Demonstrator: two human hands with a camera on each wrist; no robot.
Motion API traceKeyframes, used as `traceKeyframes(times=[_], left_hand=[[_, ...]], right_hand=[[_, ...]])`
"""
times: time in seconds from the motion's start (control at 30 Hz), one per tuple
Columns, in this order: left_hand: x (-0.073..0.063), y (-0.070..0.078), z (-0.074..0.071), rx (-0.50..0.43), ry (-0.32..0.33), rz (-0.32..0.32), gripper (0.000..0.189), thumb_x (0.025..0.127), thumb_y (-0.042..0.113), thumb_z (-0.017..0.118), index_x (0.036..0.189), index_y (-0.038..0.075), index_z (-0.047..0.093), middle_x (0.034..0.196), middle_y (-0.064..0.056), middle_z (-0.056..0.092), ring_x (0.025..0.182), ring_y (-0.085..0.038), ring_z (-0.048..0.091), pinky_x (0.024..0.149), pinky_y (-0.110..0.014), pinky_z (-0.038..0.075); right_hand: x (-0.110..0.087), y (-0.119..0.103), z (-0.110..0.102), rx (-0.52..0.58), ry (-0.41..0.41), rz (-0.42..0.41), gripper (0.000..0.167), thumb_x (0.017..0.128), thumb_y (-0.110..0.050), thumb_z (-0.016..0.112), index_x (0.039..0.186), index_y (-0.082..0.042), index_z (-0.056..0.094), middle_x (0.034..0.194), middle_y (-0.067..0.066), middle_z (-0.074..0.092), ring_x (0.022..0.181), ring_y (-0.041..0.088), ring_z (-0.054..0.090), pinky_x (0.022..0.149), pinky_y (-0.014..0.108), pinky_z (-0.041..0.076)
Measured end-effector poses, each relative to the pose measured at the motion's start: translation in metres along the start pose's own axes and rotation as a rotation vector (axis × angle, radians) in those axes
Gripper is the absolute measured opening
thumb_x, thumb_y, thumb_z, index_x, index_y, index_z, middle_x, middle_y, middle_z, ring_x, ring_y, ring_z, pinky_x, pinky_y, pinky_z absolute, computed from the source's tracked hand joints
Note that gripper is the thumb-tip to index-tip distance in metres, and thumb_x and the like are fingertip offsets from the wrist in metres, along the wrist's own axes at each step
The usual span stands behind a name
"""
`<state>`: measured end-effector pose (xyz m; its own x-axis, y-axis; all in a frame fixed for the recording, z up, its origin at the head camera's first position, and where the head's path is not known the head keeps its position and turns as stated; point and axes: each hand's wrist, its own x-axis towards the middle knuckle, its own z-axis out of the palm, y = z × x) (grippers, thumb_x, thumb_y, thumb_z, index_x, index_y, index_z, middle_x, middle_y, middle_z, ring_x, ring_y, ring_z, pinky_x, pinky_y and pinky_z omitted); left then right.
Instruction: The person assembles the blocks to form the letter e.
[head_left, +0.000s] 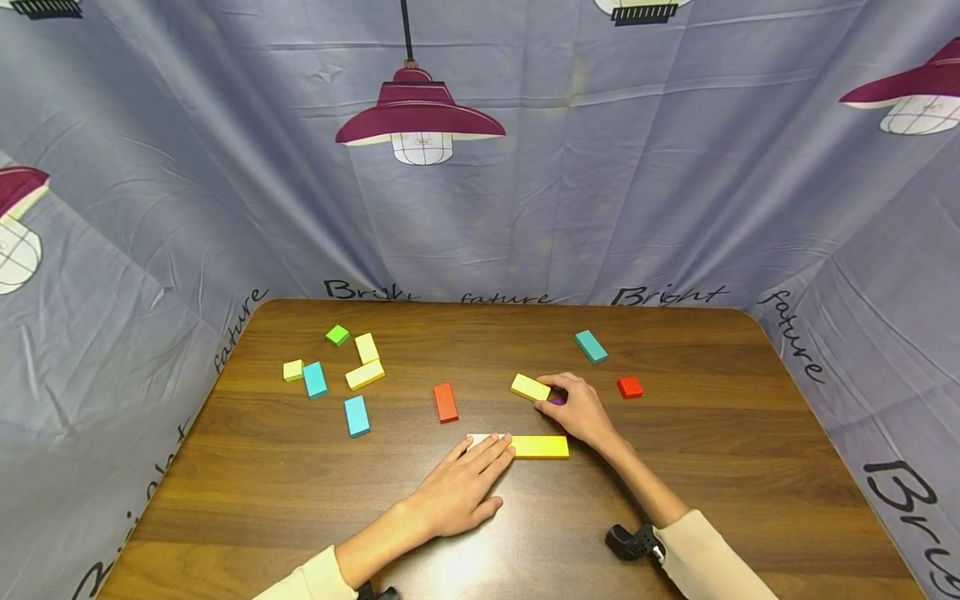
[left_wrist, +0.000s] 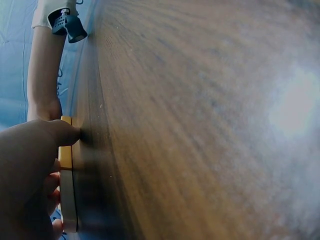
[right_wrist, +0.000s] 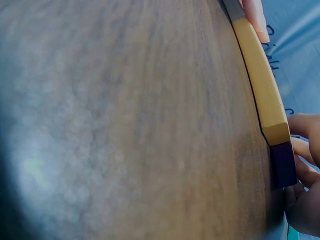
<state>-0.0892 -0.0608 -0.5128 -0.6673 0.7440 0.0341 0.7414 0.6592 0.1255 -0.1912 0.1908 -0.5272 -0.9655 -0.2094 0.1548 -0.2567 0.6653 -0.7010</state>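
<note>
My left hand (head_left: 462, 494) lies flat with straight fingers over a white block (head_left: 483, 440). Its fingertips reach the end of a long yellow bar (head_left: 542, 447) that continues to the right of the white one. Beyond that bar, my right hand (head_left: 581, 411) pinches the right end of a short yellow block (head_left: 529, 387), thumb on the near side and index finger on the far side. A purple block (head_left: 557, 401) shows beneath those fingers, mostly hidden from the head. In the right wrist view the purple block (right_wrist: 283, 165) appears beside the bar's end (right_wrist: 270, 117), close against the curled fingers.
Left of centre lies a red block (head_left: 446, 402). Farther left are two blue blocks, one of them nearer (head_left: 357, 416), two pale yellow blocks, a small yellow block (head_left: 293, 371) and a green block (head_left: 337, 335). On the right sit a teal block (head_left: 591, 347) and a small red block (head_left: 630, 387).
</note>
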Motion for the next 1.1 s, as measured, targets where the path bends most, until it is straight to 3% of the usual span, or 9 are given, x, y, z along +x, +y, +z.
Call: traceKeyframes(times=[0.3, 1.1], left_hand=[[0.0002, 0.0001, -0.0010, -0.002, -0.019, -0.014, 0.067, 0.099, 0.041, 0.056, 0.155, 0.009, 0.037, 0.162, -0.005, 0.027, 0.148, -0.018, 0.023, 0.118, -0.045, 0.021], [-0.0006, 0.0001, -0.0004, 0.001, 0.007, 0.004, 0.067, 0.099, 0.041, 0.057, 0.154, 0.008, 0.039, 0.161, -0.007, 0.030, 0.147, -0.020, 0.026, 0.117, -0.046, 0.024]], right_hand=[[0.0019, -0.0002, -0.0015, 0.003, -0.008, -0.003, 0.039, 0.081, -0.012, 0.083, 0.118, -0.005, 0.073, 0.114, 0.014, 0.068, 0.105, 0.032, 0.061, 0.088, 0.049, 0.050], [0.0008, 0.0012, -0.0009, 0.016, -0.036, 0.021, 0.040, 0.082, -0.014, 0.081, 0.120, -0.005, 0.071, 0.117, 0.013, 0.067, 0.108, 0.032, 0.060, 0.089, 0.049, 0.049]])
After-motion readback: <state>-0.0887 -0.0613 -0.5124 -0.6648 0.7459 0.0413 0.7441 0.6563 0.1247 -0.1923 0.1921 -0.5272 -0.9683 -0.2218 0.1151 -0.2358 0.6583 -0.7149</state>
